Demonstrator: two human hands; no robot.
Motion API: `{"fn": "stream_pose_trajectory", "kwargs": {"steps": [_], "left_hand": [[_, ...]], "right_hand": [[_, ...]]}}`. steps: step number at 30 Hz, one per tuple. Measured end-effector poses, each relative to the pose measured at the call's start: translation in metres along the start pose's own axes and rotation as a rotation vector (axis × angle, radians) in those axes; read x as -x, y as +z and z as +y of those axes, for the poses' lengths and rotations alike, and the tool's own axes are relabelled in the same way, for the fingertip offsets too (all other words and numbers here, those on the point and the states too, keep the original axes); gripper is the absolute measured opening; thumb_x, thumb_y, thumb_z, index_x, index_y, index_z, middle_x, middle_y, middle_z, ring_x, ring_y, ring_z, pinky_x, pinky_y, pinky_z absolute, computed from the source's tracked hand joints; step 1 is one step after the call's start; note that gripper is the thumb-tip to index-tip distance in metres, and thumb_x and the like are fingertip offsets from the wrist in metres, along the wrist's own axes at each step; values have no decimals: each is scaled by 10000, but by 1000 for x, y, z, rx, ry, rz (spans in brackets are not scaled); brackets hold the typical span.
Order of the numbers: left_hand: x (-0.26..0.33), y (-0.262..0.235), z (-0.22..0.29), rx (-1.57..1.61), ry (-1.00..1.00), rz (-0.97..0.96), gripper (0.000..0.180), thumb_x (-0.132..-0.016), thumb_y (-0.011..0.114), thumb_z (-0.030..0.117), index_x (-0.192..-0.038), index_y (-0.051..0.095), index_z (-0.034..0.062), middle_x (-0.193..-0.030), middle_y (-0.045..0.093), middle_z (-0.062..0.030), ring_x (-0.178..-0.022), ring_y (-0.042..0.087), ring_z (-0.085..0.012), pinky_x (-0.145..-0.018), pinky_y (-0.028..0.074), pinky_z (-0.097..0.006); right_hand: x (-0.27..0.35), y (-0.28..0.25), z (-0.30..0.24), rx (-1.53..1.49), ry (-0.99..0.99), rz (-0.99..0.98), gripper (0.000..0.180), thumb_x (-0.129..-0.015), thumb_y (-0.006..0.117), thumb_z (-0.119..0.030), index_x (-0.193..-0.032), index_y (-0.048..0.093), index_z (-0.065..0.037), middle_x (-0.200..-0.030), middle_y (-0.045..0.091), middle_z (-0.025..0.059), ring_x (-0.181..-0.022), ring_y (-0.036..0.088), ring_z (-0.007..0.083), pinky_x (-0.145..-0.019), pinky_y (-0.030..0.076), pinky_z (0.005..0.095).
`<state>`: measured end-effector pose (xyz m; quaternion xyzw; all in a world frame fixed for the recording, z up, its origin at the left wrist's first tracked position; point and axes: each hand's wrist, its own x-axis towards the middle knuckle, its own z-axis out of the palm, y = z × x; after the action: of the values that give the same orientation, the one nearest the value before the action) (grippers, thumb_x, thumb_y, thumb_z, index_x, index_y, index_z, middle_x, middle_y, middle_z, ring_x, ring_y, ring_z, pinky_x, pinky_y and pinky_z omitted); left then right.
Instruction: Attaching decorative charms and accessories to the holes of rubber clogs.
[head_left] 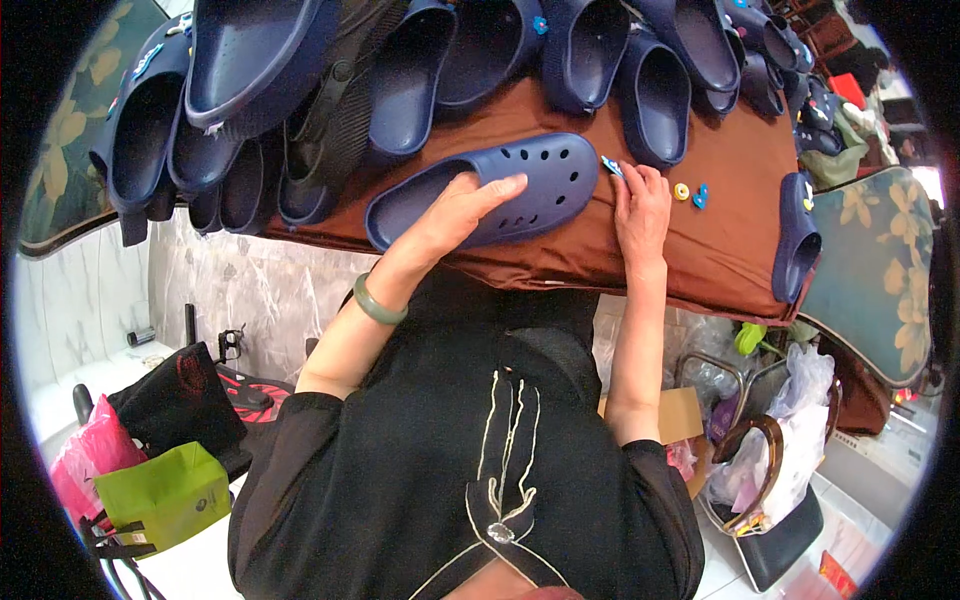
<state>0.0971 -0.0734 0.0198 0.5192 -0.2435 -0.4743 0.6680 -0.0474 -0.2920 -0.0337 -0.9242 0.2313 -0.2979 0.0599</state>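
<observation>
The left hand (462, 205) lies over the opening of a dark blue clog (490, 192), fingers (500, 187) spread flat along its upper and thumb side dipping into the foot opening, so it grasps the clog loosely against the brown cloth-covered surface (720, 215). The palm hides the middle of the clog; only the holed toe and the heel end show. A green bangle (378, 302) sits on that wrist.

The right hand (640, 205) rests just beside the clog's toe, its fingertips pinched on a small blue charm (611, 166). The charm is mostly covered by the fingers and too small to make out in shape. Near that hand, apart from it, lie a yellow ring-shaped charm (681, 191) and a blue charm (701, 195) on the cloth.

Behind the clog a row of dark blue clogs (560, 50) crowds the far part of the surface, several overlapping and cut off by the top edge of the view. Another stack (150, 130) overhangs the left end, and one clog (797, 235) stands on its side at the right end. Bare cloth is left only in a strip around the hands and to the right of them, toward the near edge, where the cloth folds down over the front.

Below the edge, the person's black top hides most of the floor. A green paper bag (165, 490) and a pink bag (85, 455) stand at the left, and clear plastic bags (790, 420) are bunched at the right.
</observation>
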Motion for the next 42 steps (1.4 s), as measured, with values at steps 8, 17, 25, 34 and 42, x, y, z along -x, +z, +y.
{"fn": "stream_pose_trajectory", "kwargs": {"steps": [8, 17, 25, 34, 42], "left_hand": [[-11, -14, -2, -233, 37, 84, 499, -963, 431, 401, -943, 671, -36, -878, 668, -38, -802, 576, -109, -763, 445, -283], [-8, -3, -7, -46, 126, 163, 349, -908, 506, 280, -1074, 610, -8, -987, 634, -51, -884, 576, -134, -817, 453, -297], [-12, -11, -8, 2, 76, 86, 329, -853, 552, 226, -1088, 583, -1, -1019, 616, -44, -907, 575, -141, -837, 460, -300], [-11, -14, -14, -53, 63, 73, 323, -855, 558, 231, -1079, 590, 0, -1035, 619, -40, -936, 568, -130, -856, 450, -294], [-12, -14, -17, 11, 87, 49, 365, -853, 554, 220, -1131, 581, -15, -1075, 618, -51, -973, 568, -149, -889, 439, -307]], "right_hand": [[11, -5, -9, -338, 175, 143, 132, -834, 665, -67, -956, 690, -24, -903, 635, 116, -837, 613, 250, -747, 493, 327], [-5, 8, -49, -475, 148, 234, 138, -852, 657, -47, -984, 685, -14, -920, 632, 87, -808, 613, 178, -721, 493, 271], [-16, -9, -67, -310, -80, 209, 205, -771, 711, -38, -971, 669, -34, -892, 605, 123, -805, 602, 263, -704, 502, 341], [-10, -17, -89, -325, -164, 115, 259, -766, 684, -17, -1020, 656, -59, -905, 602, 120, -787, 615, 285, -684, 509, 364], [0, -4, -15, -72, 77, 186, 150, -807, 655, -47, -957, 664, -44, -907, 606, 114, -819, 608, 289, -702, 497, 372]]}}
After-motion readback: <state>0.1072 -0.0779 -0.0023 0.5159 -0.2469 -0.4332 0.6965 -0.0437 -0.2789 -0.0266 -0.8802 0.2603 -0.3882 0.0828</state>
